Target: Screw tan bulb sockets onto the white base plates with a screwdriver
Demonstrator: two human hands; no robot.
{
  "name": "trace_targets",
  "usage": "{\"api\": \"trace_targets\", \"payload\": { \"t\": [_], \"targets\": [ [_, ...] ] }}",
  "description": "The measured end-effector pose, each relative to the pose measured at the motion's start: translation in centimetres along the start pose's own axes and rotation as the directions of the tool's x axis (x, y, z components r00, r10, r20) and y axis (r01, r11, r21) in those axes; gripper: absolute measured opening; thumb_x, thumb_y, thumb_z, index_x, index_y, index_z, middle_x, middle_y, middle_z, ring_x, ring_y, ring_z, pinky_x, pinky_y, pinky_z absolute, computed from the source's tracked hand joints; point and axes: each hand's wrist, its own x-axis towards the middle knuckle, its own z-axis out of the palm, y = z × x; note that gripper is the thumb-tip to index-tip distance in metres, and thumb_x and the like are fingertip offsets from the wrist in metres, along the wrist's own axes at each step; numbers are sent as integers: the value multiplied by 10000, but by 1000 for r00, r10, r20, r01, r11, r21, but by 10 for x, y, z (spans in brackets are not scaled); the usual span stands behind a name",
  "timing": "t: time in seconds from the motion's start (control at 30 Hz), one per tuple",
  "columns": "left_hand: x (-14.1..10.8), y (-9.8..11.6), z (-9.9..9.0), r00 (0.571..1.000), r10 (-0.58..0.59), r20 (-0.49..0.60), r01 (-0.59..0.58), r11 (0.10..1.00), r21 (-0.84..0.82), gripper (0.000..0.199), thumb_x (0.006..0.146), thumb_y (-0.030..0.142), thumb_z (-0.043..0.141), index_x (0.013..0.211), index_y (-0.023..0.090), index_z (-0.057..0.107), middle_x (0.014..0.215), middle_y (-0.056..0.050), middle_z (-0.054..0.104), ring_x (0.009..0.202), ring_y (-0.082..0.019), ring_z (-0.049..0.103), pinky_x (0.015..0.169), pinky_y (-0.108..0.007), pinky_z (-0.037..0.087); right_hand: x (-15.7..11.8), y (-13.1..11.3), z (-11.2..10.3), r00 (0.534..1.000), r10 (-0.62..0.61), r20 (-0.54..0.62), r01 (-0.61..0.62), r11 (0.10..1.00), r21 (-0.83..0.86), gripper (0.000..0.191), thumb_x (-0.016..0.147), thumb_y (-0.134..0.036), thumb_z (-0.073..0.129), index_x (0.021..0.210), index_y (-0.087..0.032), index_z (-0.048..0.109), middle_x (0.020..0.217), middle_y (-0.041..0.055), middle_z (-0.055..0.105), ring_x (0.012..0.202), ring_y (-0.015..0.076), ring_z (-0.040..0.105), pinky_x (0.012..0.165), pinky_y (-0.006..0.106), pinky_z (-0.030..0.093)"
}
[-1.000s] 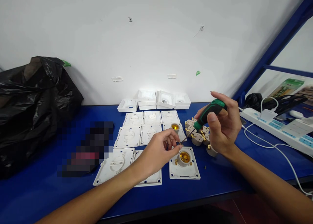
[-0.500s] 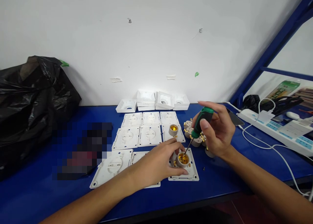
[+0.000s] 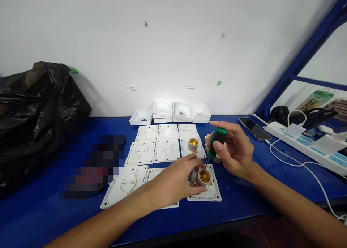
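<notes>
My left hand (image 3: 180, 177) grips a round lamp socket (image 3: 203, 176) with a brass-coloured inside, on a white square plate (image 3: 215, 195). In my right hand (image 3: 235, 150) is a green and black screwdriver (image 3: 217, 143), its shaft slanting down so that the tip is inside the socket. Another socket (image 3: 193, 144) sits on a plate behind. More sockets (image 3: 217, 159) are partly hidden behind my right hand. A small screw (image 3: 227, 187) lies right of the front plate.
Several white plates (image 3: 141, 152) lie in rows at left. White square covers (image 3: 162, 107) stand along the wall. A phone (image 3: 255, 128), a power strip (image 3: 309, 141) and cables are at right; a black bag (image 3: 40, 107) is at left.
My right hand has shifted slightly left and down, and the screwdriver stands more upright. More of the phone shows. My left hand still holds the socket.
</notes>
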Motion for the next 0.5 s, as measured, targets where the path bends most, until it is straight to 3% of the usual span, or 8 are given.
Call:
{"api": "trace_targets", "payload": {
  "t": [0.2, 0.5],
  "targets": [
    [1, 0, -1, 1000, 11, 17, -11, 1000, -4, 266, 818, 297, 827, 997, 201, 655, 1092, -31, 642, 884, -207, 615, 739, -318, 470, 2, -4, 1, 998, -25, 60, 26, 1000, -17, 536, 935, -136, 638, 1440, -285, 539, 959, 18, 677, 693, 153, 674, 549, 307, 546],
    [0, -2, 0, 1000, 22, 9, -22, 1000, 10, 289, 834, 350, 815, 1028, 214, 650, 1095, -35, 632, 930, -224, 619, 761, -328, 478, 4, -4, -4, 995, 8, 103, -6, 1000, -20, 509, 932, -149, 648, 1411, -291, 549, 871, 2, 666, 734, 172, 682, 598, 310, 567]
  ]
}}
